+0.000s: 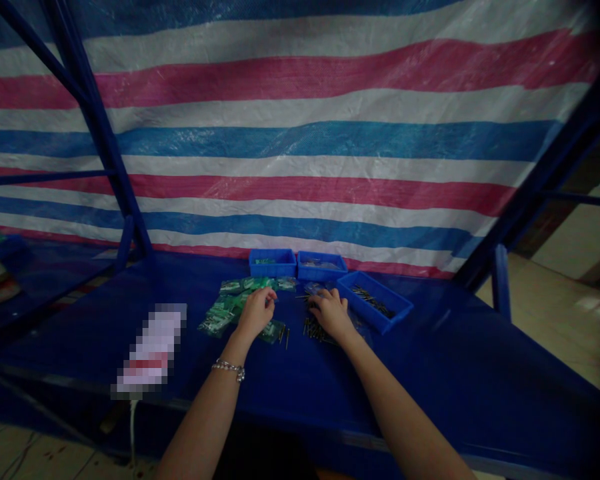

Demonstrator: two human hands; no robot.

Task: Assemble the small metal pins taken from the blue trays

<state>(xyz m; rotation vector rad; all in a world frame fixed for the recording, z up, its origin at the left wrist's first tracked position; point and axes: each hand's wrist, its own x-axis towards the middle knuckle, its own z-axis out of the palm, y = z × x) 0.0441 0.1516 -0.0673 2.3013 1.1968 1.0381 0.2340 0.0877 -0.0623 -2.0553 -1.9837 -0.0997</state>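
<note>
Left rear tray: a blue tray holding small green and pale pieces, too small to tell.
Middle tray: another blue tray, just beside it, with pale contents.
Right tray: a longer blue tray, set at an angle, with thin dark pieces inside.
Green packets: clear-and-green packets spread in front of the left rear tray, around the left hand.
Dark pieces: loose thin rods heaped under and beside the right hand, near the right tray; a few more slim pieces lie between the hands.
Left fingers: curled close together over the packets; cannot tell whether they grip anything.
Right fingers: bent downward, slightly apart; their tips' hold cannot be told.
Surface: dark blue, with a blurred-out pale object and white cable at left.
Room: striped sheet behind, blue posts, pale floor at right.
</note>
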